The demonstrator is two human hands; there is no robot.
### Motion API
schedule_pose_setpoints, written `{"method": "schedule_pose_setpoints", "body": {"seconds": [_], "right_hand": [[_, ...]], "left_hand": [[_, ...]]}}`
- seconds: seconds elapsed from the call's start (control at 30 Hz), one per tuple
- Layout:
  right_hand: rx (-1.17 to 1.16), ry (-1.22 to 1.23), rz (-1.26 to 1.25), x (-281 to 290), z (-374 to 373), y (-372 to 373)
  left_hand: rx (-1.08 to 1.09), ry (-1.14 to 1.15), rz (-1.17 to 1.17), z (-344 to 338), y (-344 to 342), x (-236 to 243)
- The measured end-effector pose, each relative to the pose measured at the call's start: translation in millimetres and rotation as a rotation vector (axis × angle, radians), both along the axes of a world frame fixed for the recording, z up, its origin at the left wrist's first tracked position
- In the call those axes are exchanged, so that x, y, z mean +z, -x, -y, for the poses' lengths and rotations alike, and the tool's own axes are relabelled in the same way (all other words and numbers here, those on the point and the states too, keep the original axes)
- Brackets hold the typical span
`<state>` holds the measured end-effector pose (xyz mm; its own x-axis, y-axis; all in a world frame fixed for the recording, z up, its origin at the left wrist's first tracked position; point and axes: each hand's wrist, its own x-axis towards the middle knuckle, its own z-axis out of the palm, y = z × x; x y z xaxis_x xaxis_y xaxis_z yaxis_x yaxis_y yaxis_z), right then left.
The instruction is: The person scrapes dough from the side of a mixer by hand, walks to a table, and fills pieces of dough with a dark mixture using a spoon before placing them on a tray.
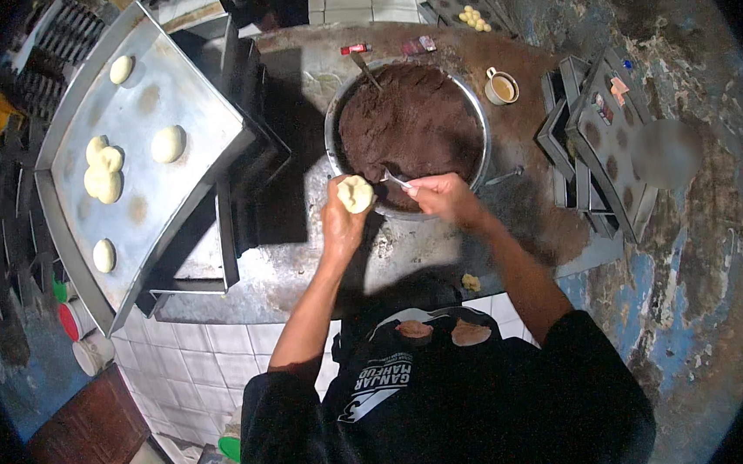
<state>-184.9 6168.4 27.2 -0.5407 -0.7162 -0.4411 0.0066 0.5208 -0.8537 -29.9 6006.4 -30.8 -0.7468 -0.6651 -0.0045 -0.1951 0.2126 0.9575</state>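
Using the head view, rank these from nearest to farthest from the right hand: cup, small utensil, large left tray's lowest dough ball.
1. Small utensil, held in the right hand.
2. Cup, ahead, right of the bowl.
3. Dough ball, far left on the large tray.

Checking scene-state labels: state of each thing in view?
Left hand: cupping dough piece
Dough piece: hollowed, opened upward
Right hand: gripping spoon
Spoon: held, contact with filling unclear
Filling: dark brown, uneven surface
Metal bowl: holding filling
Cup: upright, holding light brown drink
Left tray: bearing dough balls
Dough balls: some touching, some apart
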Motion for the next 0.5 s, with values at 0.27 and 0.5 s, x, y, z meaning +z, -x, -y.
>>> {"method": "schedule_pose_setpoints", "body": {"seconds": [0.27,0.5], "right_hand": [[0.227,-0.018,-1.231,-5,-71,-53],[0.056,0.207,-1.263,-37,-110,-6]], "left_hand": [[-0.074,0.327,0.256,-44,72,18],[-0.034,-0.136,-0.107,-71,27,4]]}}
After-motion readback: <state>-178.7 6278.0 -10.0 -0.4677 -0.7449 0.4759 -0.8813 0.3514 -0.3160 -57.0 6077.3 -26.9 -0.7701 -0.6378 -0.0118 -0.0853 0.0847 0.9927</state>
